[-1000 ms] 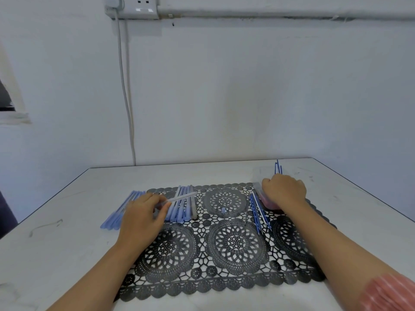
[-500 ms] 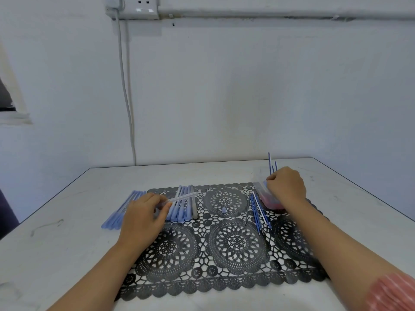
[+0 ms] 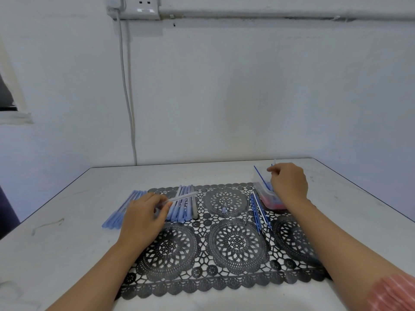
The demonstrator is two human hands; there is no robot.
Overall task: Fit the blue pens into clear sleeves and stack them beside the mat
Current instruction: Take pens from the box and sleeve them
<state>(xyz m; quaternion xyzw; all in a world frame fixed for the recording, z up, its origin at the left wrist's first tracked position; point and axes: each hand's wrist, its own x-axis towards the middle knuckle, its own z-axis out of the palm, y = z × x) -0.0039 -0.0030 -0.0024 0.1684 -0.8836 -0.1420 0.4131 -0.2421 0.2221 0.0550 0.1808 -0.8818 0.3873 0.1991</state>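
Over the last second the right hand (image 3: pixel 288 185) has been raised from the clear plastic tub with a red base (image 3: pixel 268 196) at the far right of the black lace-patterned mat (image 3: pixel 235 243). With it a thin blue pen (image 3: pixel 274 163) has been drawn up, and only its tip is seen above the curled fingers, so the pinch is judged rather than plainly shown. Another blue pen (image 3: pixel 260 176) is left leaning out of the tub. The left hand (image 3: pixel 143 218) has hardly been moved: a clear tubular plastic sleeve (image 3: pixel 182 197) is pinched between thumb and fingertips and pointed right, above a row of pale blue sleeved pens (image 3: pixel 183 206) lying on the mat's far left part. A second pile of sleeved pens (image 3: pixel 125 207) is stacked on the white table (image 3: pixel 67 221), just beside the mat's left edge. A few loose blue pens (image 3: pixel 258 209) lie on the mat, near the tub. A pen seems to have been picked for fitting, so it is probably to be carried to the waiting sleeve next. No brand, label or legible writing can be made out, not even on the white wall socket (image 3: pixel 143 9).
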